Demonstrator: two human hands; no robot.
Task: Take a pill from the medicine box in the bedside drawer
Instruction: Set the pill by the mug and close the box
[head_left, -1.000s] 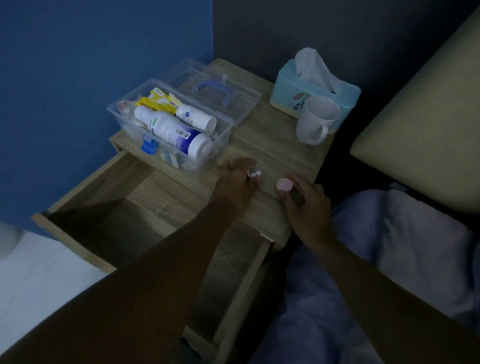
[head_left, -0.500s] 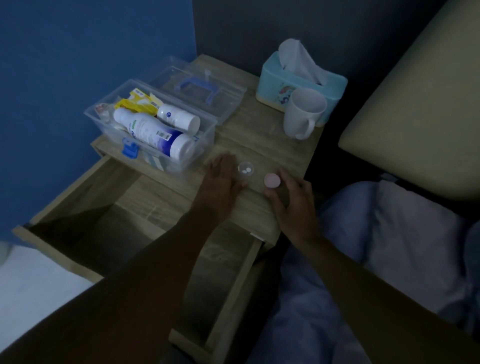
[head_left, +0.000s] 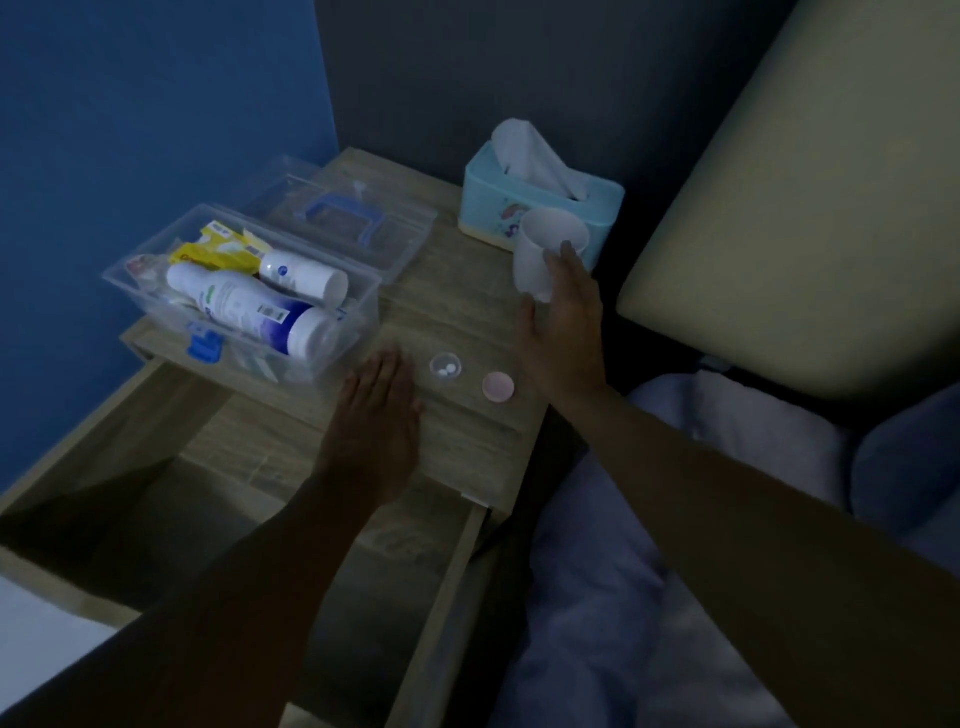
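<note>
A small clear pill cup (head_left: 445, 369) with two white pills stands on the bedside table top (head_left: 457, 312). Its pink lid (head_left: 498, 387) lies just to the right. The clear medicine box (head_left: 358, 312) stands open at the left with white bottles and yellow packets inside. Below it the drawer (head_left: 218, 499) is pulled out. My left hand (head_left: 376, 421) lies flat and open on the table edge, just left of the pill cup, holding nothing. My right hand (head_left: 563, 322) is open with its fingers around the near side of a white mug (head_left: 540, 249), touching it.
The box's clear lid (head_left: 343, 213) with a blue handle lies behind the box. A teal tissue box (head_left: 540, 192) stands behind the mug. A beige headboard cushion (head_left: 810, 197) and light bedding (head_left: 675, 519) are on the right. Blue wall on the left.
My right hand left the pink lid and moved up to the white mug. My left hand let go of the pill cup and drew back, flat on the table.
</note>
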